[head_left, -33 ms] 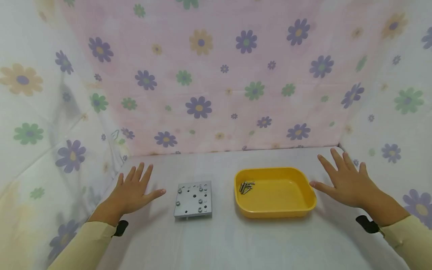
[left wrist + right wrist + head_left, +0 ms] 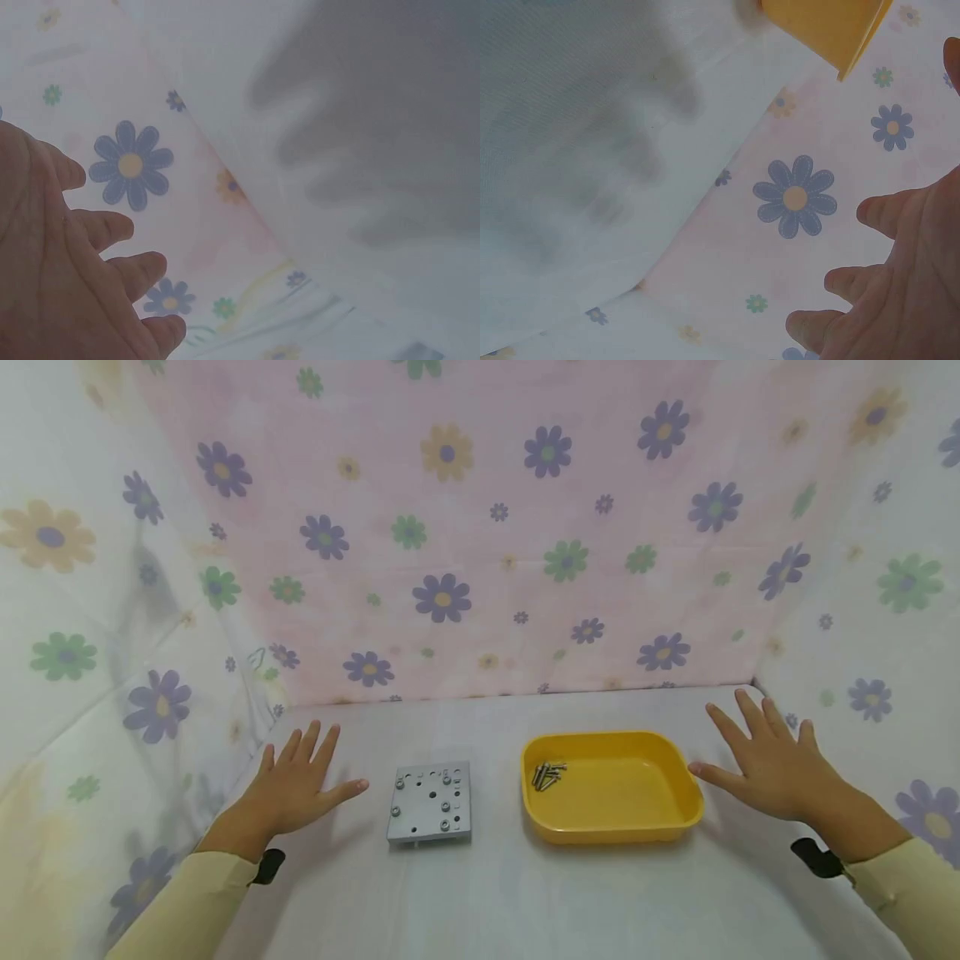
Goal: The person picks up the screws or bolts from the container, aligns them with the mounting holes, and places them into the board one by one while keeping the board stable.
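Observation:
My left hand (image 2: pixel 288 789) is held out with fingers spread and straight, left of a square grey metal plate (image 2: pixel 420 802). The plate has several holes, and several socket-head screws sit in it. On the other side, my right hand (image 2: pixel 780 764) is also spread with nothing in it, its thumb near the right rim of a yellow tray (image 2: pixel 615 837). Inside that tray, at its left end, lies a small pile of metal screws (image 2: pixel 547 775). Both wrist views show the palm side of a hand, with its shadow on the table.
The white table (image 2: pixel 495 902) ends at a pink flowered cloth (image 2: pixel 480 527) at the back. Flowered cloth walls rise at the left (image 2: pixel 82 693) and right (image 2: pixel 862 610), close beside the hands. A corner of the tray shows in the right wrist view.

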Tool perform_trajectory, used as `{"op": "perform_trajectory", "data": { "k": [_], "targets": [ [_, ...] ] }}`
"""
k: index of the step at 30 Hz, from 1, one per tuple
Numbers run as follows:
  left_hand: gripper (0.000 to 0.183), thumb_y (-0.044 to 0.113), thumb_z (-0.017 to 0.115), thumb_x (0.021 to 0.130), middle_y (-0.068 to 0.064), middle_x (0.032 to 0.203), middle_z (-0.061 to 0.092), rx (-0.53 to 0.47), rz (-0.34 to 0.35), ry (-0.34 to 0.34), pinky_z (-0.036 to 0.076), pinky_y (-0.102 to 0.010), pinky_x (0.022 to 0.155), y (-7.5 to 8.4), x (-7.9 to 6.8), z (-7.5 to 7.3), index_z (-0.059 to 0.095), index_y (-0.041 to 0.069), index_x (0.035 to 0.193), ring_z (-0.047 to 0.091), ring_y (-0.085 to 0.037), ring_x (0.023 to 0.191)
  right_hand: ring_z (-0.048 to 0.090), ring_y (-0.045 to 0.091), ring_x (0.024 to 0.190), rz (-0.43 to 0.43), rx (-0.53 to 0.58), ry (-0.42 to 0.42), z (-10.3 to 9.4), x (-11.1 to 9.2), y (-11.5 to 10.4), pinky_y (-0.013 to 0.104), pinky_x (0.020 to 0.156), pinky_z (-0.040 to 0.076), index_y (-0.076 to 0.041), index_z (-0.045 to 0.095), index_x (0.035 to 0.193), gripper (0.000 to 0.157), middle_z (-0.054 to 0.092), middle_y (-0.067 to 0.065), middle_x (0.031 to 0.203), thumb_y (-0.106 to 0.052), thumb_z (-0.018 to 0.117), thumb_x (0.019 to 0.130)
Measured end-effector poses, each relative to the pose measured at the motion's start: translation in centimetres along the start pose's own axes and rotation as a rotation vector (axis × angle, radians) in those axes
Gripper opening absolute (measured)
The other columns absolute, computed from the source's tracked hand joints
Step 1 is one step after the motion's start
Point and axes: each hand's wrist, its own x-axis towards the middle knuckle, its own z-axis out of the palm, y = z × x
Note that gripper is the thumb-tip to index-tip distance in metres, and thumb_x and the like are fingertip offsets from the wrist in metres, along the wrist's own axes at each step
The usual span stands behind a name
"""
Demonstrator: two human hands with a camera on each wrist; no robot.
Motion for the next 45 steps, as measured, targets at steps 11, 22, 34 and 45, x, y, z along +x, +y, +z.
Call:
{"op": "perform_trajectory", "data": {
  "k": [11,22,34,45],
  "targets": [
    [0.112,0.085,0.039,0.091,-0.029,0.171,0.005,-0.012,0.001,-0.001,-0.002,-0.079,0.115,0.1,0.1,-0.6,0.008,0.008,0.167,0.007,-0.056,0.154,0.003,0.066,0.148,0.006,-0.001,-0.011,-0.4,0.2,0.1,0.091,0.100,-0.002,-0.015,0.010,0.167,0.104,-0.004,0.034,0.168,-0.080,0.044,0.093],
    [0.113,0.086,0.039,0.091,-0.029,0.170,0.005,-0.009,0.003,-0.004,-0.001,-0.077,0.117,0.0,-0.1,0.2,0.010,0.007,0.167,0.006,-0.055,0.155,0.001,0.066,0.148,0.010,0.010,-0.023,0.1,0.4,0.1,0.090,0.100,-0.006,-0.015,0.009,0.167,0.108,-0.005,0.034,0.168,-0.083,0.043,0.091],
    [0.114,0.086,0.041,0.090,-0.027,0.171,0.009,-0.048,0.015,0.018,0.005,-0.074,0.120,0.4,-0.3,1.1,0.012,0.005,0.166,0.011,-0.052,0.156,0.002,0.065,0.149,0.011,0.030,-0.037,-0.2,0.7,-0.5,0.089,0.102,-0.005,-0.012,0.015,0.166,0.109,-0.001,0.035,0.167,-0.085,0.044,0.090],
    [0.116,0.088,0.041,0.088,-0.024,0.171,0.018,-0.094,0.047,0.020,0.018,-0.068,0.122,1.1,-0.5,3.0,0.016,0.006,0.166,0.028,-0.050,0.152,0.010,0.064,0.148,-0.019,0.007,-0.031,-0.4,1.2,-1.8,0.091,0.100,0.000,-0.010,0.026,0.163,0.106,0.006,0.034,0.167,-0.085,0.045,0.089]
  ]
}}
